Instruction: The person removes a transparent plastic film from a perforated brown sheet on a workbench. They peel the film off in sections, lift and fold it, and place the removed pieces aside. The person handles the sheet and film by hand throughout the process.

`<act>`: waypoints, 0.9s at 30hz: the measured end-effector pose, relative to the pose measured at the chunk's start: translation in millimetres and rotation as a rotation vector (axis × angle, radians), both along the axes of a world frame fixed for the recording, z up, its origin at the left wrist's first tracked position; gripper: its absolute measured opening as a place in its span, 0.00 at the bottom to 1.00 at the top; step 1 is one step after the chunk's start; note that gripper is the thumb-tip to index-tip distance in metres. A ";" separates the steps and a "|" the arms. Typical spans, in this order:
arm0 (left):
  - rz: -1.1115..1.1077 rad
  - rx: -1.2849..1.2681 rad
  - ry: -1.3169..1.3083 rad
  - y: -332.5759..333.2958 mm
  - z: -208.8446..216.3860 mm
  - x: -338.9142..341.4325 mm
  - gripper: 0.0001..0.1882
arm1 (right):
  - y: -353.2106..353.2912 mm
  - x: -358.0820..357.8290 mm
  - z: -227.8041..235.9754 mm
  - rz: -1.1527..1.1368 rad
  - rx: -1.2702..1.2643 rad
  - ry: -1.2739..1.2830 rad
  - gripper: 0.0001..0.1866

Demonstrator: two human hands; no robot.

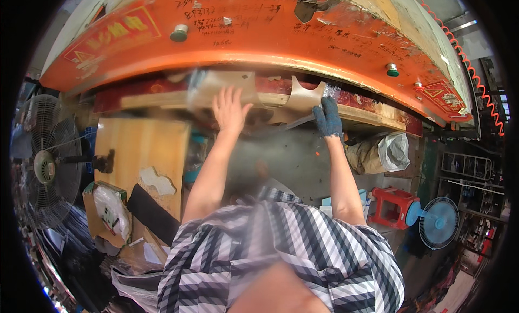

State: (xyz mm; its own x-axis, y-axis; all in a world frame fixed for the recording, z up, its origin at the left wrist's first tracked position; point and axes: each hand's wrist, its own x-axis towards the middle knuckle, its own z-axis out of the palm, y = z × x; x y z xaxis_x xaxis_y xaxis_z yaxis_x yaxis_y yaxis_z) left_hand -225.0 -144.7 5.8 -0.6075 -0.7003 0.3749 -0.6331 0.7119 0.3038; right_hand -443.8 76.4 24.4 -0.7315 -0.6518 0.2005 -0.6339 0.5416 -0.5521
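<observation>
Room: a cluttered workshop with a grey floor [259, 159] around the 12 o'clock centre line; clock directions run from the middle of the view.
Machine: a wide orange machine front [248, 37] spans 10 to 2 o'clock, with a green button [179, 33] at 11 and another green button [392, 70] at 2.
Counter: the counter [162, 100], red with a pale wooden edge, runs below the machine front, across 12 o'clock.
Tan sheet: the tan sheet [227, 79] lies on the counter from 11 to 1 o'clock, with curved cut-outs; its far left end is blurred, and whether it is one piece or several I cannot tell.
Left hand: the bare left hand [230, 108], at 11 o'clock, rests palm down on the tan sheet, fingers spread.
Right hand: the right hand [328, 118], in a dark blue glove, is at 2 o'clock by the sheet's right end, fingers close together; whether they pinch it I cannot tell.
Hose: a coiled orange hose [471, 69] hangs at 2 o'clock.
Sack: an open sack [367, 155] stands at 3 o'clock.
Stool: a red stool [393, 207] is at 4 o'clock, just beside a blue fan [439, 222].
Board: a wooden board [139, 145] leans at 9 o'clock, near a grey fan [45, 167].
</observation>
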 end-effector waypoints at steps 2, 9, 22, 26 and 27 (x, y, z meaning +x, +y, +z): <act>-0.001 -0.017 0.018 -1.4 0.4 -0.9 0.30 | -2.8 -5.6 0.3 0.022 0.069 0.005 0.34; 0.001 0.046 -0.038 -0.4 12.7 0.4 0.31 | -7.0 -5.5 -1.3 0.042 0.152 0.037 0.35; -0.230 0.004 0.063 36.1 7.3 -23.4 0.24 | -3.4 0.9 -9.8 0.058 0.129 -0.066 0.33; -0.210 -0.033 0.056 31.1 -5.6 -26.9 0.22 | 5.2 -18.3 37.6 -0.215 -0.346 -0.476 0.19; -0.206 -0.049 0.067 31.2 -7.1 -27.3 0.22 | 8.9 -31.2 62.0 -0.264 -0.482 -0.526 0.17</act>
